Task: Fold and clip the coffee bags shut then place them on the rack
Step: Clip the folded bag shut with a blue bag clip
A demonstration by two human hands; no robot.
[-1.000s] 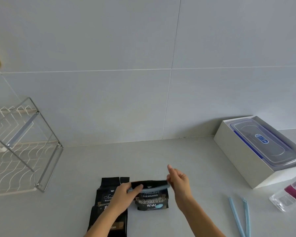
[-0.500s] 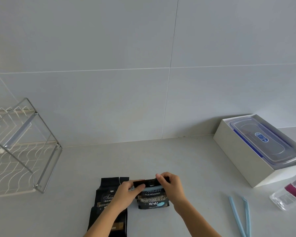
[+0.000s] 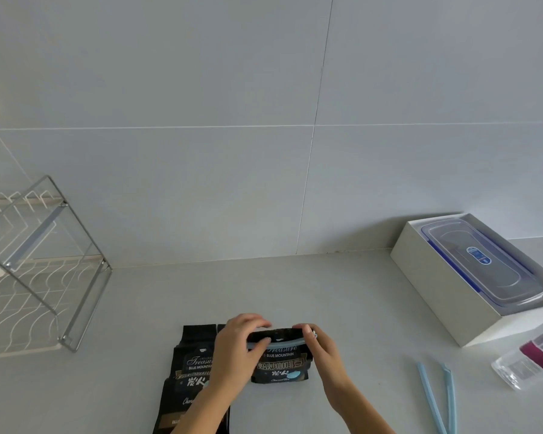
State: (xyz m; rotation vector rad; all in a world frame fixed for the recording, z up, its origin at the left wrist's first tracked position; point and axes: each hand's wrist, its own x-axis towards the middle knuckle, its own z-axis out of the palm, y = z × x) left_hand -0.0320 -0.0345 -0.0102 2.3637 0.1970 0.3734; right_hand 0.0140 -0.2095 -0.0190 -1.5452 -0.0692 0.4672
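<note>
A black coffee bag [image 3: 279,366] with its top folded over lies on the counter in front of me. A light blue clip [image 3: 279,342] runs across the fold. My left hand [image 3: 237,349] pinches the clip's left end and the fold. My right hand [image 3: 322,349] grips the clip's right end. A second, unfolded black coffee bag [image 3: 190,371] lies flat to the left, partly hidden under my left forearm. The wire rack [image 3: 38,274] stands at the far left.
An open light blue clip [image 3: 436,399] lies on the counter at the lower right. A white box [image 3: 436,289] holding a lidded clear container sits at the right by the wall. A clear plastic packet [image 3: 530,358] lies beside it at the right edge.
My right hand has come down from above the bag and closed on the clip's right end. The clip now lies pressed along the folded top. My left hand shifted up over the fold.
</note>
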